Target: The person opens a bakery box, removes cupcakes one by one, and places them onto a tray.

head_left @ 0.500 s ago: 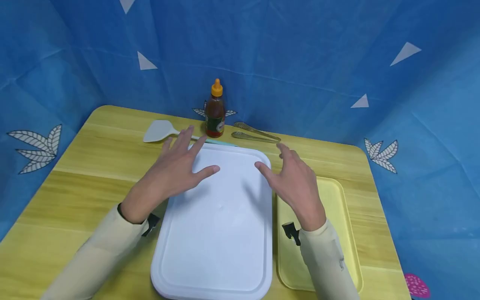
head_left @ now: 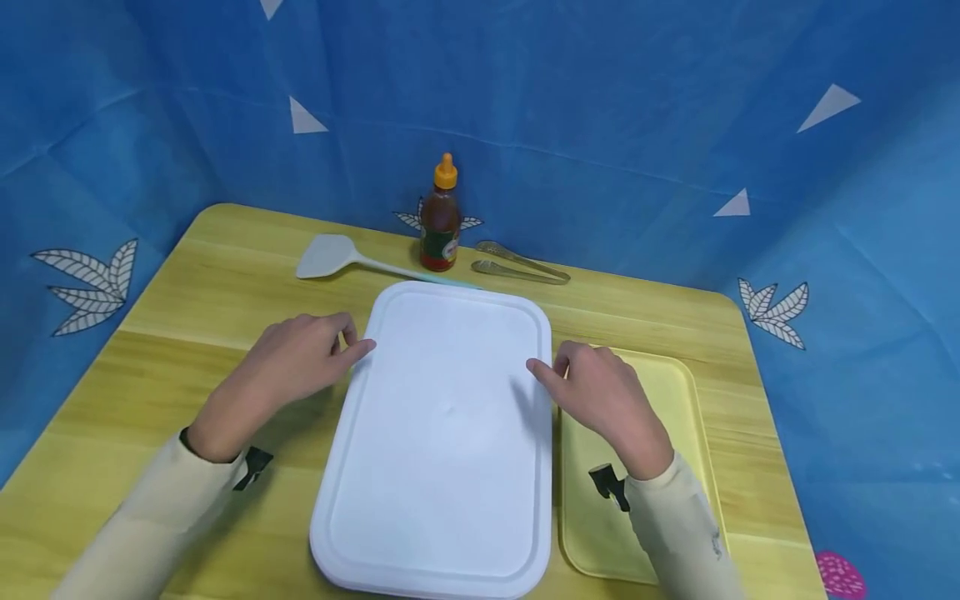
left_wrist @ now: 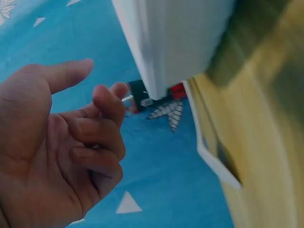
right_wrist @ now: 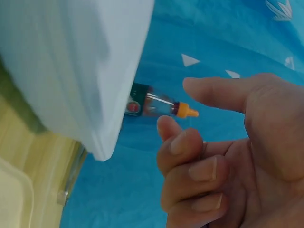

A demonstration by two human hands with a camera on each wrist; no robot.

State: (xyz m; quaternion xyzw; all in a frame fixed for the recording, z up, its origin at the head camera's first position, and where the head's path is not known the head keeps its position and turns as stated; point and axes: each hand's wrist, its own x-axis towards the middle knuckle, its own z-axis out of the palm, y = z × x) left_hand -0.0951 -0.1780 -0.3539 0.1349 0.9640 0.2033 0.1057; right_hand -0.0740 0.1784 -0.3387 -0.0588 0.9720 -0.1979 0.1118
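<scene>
A white, lidded plastic box [head_left: 438, 450] with rounded corners lies in the middle of the table in the head view. My left hand [head_left: 288, 367] hovers beside its left rim, fingers loosely bent and thumb pointing at the edge. Over by the right rim is my right hand [head_left: 600, 383], thumb and bent fingers apart. Both wrist views show a gap between thumb and fingers with nothing held. There the left palm [left_wrist: 57, 152] and the right fingers [right_wrist: 194, 175] stand away from the box wall [left_wrist: 175, 42], above its level.
Behind the box stands a sauce bottle [head_left: 440, 229] with an orange cap. A white spatula [head_left: 327, 255] lies left of it and metal tongs [head_left: 517, 271] lie right. A yellow tray [head_left: 600, 533] is under my right forearm. Blue printed cloth [head_left: 570, 100] hangs round the wooden table [head_left: 187, 333].
Both hands have drawn apart and lower from above the lid to its two sides. Their fingers, spread before, are now bent. The head view has shifted slightly.
</scene>
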